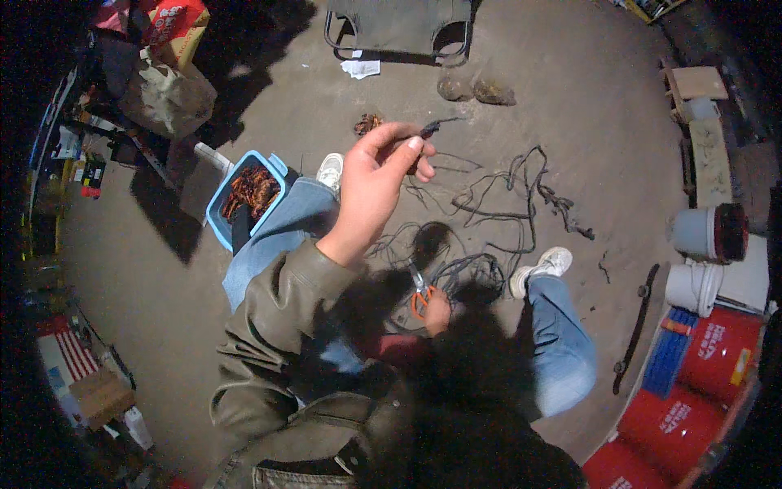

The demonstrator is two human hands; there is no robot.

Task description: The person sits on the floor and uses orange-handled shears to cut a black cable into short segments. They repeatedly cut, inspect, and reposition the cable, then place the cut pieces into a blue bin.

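Note:
Raised in front of me, my left hand (pixel 388 168) pinches a short dark piece of cable (pixel 431 128) between thumb and fingers; a thin end sticks out to the right. Lower down and partly in shadow, my right hand (pixel 437 313) grips scissors with orange handles (pixel 421 299), whose metal blades point up and away from me. Around the blades lies a tangle of dark cables (pixel 470 269) on the concrete floor, between my feet. More loose cable (pixel 531 183) spreads to the right, ending in a knotted dark strand (pixel 565 211).
A light-blue plastic tub (pixel 278 164) holding copper-coloured strands (pixel 253 189) stands by my left leg. Beyond my left hand lie a small copper-coloured heap (pixel 368 124) and two roundish lumps (pixel 493 91). A folding chair or cot (pixel 400 27), white buckets (pixel 690 287) and red drums (pixel 672 422) stand around.

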